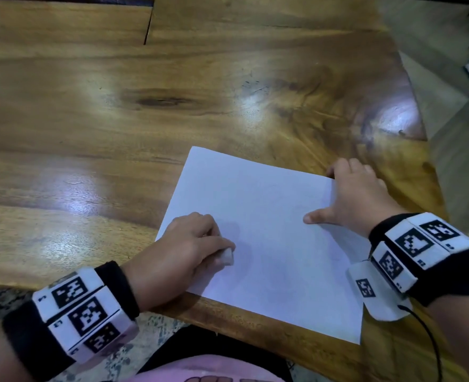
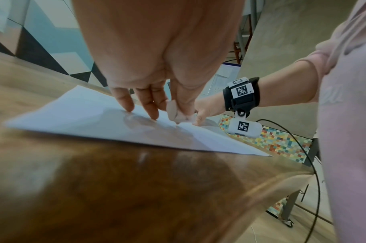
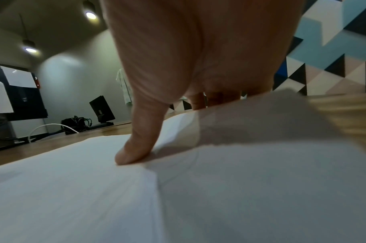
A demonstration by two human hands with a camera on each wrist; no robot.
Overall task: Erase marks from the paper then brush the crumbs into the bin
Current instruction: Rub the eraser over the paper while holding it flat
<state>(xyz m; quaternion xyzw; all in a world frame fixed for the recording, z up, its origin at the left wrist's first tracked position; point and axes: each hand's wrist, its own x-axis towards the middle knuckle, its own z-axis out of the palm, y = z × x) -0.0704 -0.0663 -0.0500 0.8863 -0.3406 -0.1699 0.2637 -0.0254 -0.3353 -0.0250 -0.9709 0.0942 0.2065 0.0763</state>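
now | left hand (image 1: 185, 248) pinches eraser (image 1: 227, 256) | paper (image 1: 269, 244) no legible writing

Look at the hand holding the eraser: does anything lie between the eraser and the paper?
Nothing visible does. The left hand pinches the eraser, whose lower end meets the paper directly. The right hand presses the sheet's right side, apart from it.

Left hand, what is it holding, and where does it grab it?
The left hand pinches a small white eraser by its upper part; the lower end touches the paper.
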